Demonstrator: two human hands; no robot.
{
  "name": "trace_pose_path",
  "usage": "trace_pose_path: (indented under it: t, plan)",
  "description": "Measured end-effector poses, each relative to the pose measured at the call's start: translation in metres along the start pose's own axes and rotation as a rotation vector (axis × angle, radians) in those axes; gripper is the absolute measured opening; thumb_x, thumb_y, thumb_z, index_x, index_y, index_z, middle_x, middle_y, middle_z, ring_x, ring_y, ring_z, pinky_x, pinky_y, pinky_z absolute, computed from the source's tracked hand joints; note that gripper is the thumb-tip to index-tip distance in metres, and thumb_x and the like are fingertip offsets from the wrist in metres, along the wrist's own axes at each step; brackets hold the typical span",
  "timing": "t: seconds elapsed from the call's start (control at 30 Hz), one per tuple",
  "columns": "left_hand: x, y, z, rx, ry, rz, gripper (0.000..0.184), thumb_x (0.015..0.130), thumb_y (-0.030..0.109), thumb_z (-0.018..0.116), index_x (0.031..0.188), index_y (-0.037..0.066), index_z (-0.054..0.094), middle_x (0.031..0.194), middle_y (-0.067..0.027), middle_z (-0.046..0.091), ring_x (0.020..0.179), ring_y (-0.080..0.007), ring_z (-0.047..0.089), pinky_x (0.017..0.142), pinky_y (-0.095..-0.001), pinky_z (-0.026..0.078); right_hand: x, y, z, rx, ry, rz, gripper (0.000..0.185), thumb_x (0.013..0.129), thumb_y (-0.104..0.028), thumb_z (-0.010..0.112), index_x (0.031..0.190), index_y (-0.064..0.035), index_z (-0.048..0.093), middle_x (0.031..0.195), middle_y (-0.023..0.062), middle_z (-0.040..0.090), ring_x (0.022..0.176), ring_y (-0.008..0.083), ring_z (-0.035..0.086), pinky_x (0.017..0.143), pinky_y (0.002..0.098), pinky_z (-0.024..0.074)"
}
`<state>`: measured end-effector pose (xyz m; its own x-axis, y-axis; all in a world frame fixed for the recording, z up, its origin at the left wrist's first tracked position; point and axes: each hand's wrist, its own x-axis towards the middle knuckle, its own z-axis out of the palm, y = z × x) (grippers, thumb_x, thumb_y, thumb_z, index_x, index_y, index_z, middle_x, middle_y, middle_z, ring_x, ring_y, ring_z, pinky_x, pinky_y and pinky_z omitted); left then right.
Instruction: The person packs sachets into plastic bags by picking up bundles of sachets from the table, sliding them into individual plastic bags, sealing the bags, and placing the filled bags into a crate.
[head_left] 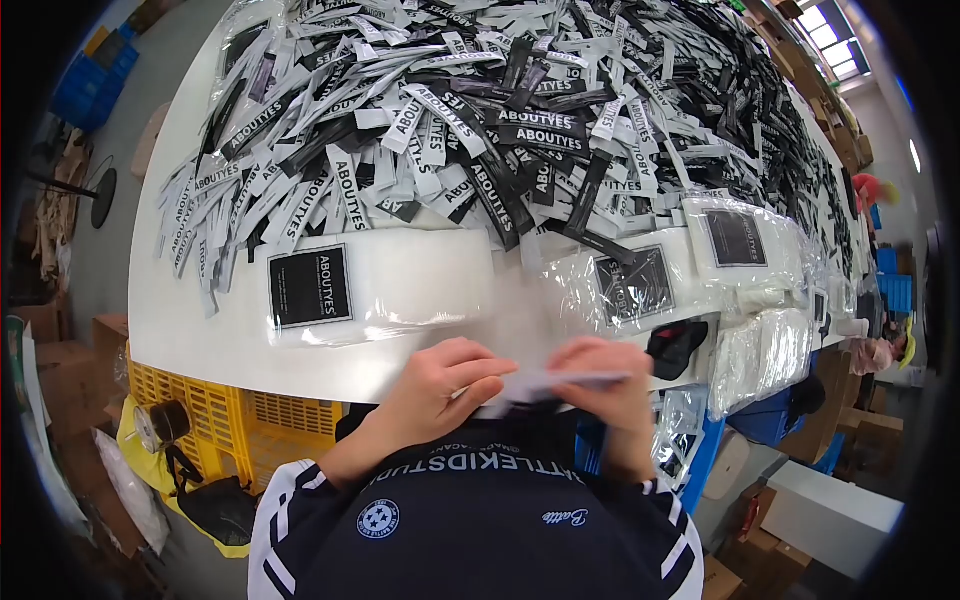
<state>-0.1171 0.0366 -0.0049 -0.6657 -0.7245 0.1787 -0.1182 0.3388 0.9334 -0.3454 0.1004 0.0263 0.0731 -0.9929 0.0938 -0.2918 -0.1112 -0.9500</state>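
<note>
My left hand (450, 388) is closed in a pinch at the near edge of the table, thumb and fingers meeting at one end of a pale label strip (545, 381). The strip is smeared by motion, with a dark patch under it. My right hand (612, 385), partly blurred, grips the other end. Beyond my left hand lies a clear plastic package (410, 285) of white material with a black ABOUTYES label. A similar package (635, 282) sits beyond my right hand, and a small black item (677, 347) is just to its right.
A large heap of black and white ABOUTYES strips (480, 120) covers the far part of the white table (200, 335). More plastic packages (762, 355) are stacked at right. A yellow crate (290, 412) stands below the table's left front edge.
</note>
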Motion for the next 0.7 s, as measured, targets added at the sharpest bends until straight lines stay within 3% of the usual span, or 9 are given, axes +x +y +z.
trace_pose_path:
  t: [0.03, 0.13, 0.2, 0.33, 0.43, 0.5, 0.6, 0.63, 0.7]
  plan:
    - [-0.001, 0.005, -0.005, 0.027, 0.037, -0.015, 0.019, 0.085, 0.016, 0.064, 0.099, 0.003, 0.065, 0.088, -0.0134, 0.063, 0.079, -0.0281, 0.061, 0.068, -0.0355, 0.050, -0.009, -0.004, -0.028, -0.106, -0.108, -0.078, 0.010, 0.065, -0.004, 0.075, 0.075, -0.0026, 0.070, 0.070, 0.0087, 0.067, 0.070, 0.0225, 0.067, 0.064, 0.0317, 0.0525]
    - [-0.014, -0.009, -0.024, 0.238, 0.235, -0.066, 0.023, 0.080, 0.013, 0.068, 0.102, 0.006, 0.066, 0.098, -0.0124, 0.063, 0.090, -0.0298, 0.061, 0.077, -0.0369, 0.050, -0.053, -0.045, -0.085, -0.632, -0.347, 0.418, 0.023, 0.066, -0.005, 0.074, 0.089, -0.0030, 0.070, 0.084, 0.0132, 0.067, 0.081, 0.0300, 0.064, 0.073, 0.0376, 0.0517]
    - [-0.015, -0.022, -0.039, 0.448, 0.380, -0.035, 0.030, 0.078, 0.011, 0.069, 0.107, 0.006, 0.065, 0.106, -0.0130, 0.062, 0.101, -0.0332, 0.058, 0.085, -0.0390, 0.048, -0.055, -0.062, -0.085, -0.766, -0.334, 0.450, 0.032, 0.067, -0.004, 0.072, 0.099, -0.0032, 0.066, 0.097, 0.0155, 0.066, 0.091, 0.0329, 0.062, 0.082, 0.0391, 0.0495]
    - [-0.007, -0.028, -0.036, 0.612, 0.360, -0.125, 0.041, 0.075, 0.012, 0.072, 0.113, 0.004, 0.061, 0.119, -0.0141, 0.059, 0.116, -0.0355, 0.052, 0.095, -0.0413, 0.043, 0.003, -0.032, -0.062, -0.633, -0.088, 0.089, 0.037, 0.071, 0.002, 0.066, 0.107, -0.0022, 0.061, 0.111, 0.0164, 0.062, 0.106, 0.0341, 0.057, 0.092, 0.0396, 0.0457]
    - [-0.017, -0.050, -0.031, 0.636, 0.338, -0.093, 0.049, 0.072, 0.011, 0.074, 0.118, 0.003, 0.058, 0.127, -0.0147, 0.056, 0.122, -0.0333, 0.049, 0.101, -0.0417, 0.040, 0.077, 0.035, -0.057, -0.690, 0.006, -0.204, 0.038, 0.070, 0.005, 0.062, 0.107, -0.0033, 0.061, 0.120, 0.0118, 0.057, 0.120, 0.0329, 0.047, 0.102, 0.0413, 0.0356]
    - [-0.021, -0.055, -0.032, 0.554, 0.375, -0.119, 0.050, 0.071, 0.011, 0.075, 0.117, 0.003, 0.058, 0.128, -0.0145, 0.055, 0.122, -0.0326, 0.049, 0.103, -0.0405, 0.038, 0.104, 0.060, -0.047, -0.957, -0.006, -0.172, 0.039, 0.071, 0.004, 0.060, 0.109, -0.0048, 0.060, 0.125, 0.0089, 0.053, 0.127, 0.0291, 0.040, 0.104, 0.0409, 0.0285]
    - [-0.023, -0.053, -0.038, 0.496, 0.361, -0.131, 0.050, 0.070, 0.010, 0.075, 0.117, 0.001, 0.058, 0.129, -0.0143, 0.054, 0.122, -0.0311, 0.049, 0.102, -0.0388, 0.039, 0.119, 0.065, -0.042, -1.099, -0.073, -0.129, 0.041, 0.069, 0.003, 0.060, 0.108, -0.0063, 0.060, 0.116, 0.0078, 0.054, 0.122, 0.0267, 0.040, 0.099, 0.0399, 0.0275]
    - [-0.023, -0.052, -0.039, 0.488, 0.372, -0.131, 0.047, 0.073, 0.012, 0.074, 0.116, 0.001, 0.059, 0.128, -0.0147, 0.055, 0.121, -0.0315, 0.050, 0.102, -0.0400, 0.039, 0.120, 0.069, -0.043, -1.118, -0.062, -0.216, 0.040, 0.068, 0.002, 0.062, 0.107, -0.0053, 0.060, 0.108, 0.0078, 0.054, 0.113, 0.0266, 0.044, 0.093, 0.0384, 0.0304]
    - [-0.022, -0.051, -0.039, 0.465, 0.375, -0.129, 0.041, 0.078, 0.016, 0.071, 0.114, 0.000, 0.059, 0.124, -0.0154, 0.057, 0.118, -0.0322, 0.052, 0.101, -0.0425, 0.039, 0.119, 0.073, -0.045, -1.147, -0.119, -0.153, 0.039, 0.068, 0.000, 0.064, 0.106, -0.0044, 0.060, 0.109, 0.0078, 0.054, 0.112, 0.0267, 0.044, 0.092, 0.0385, 0.0309]
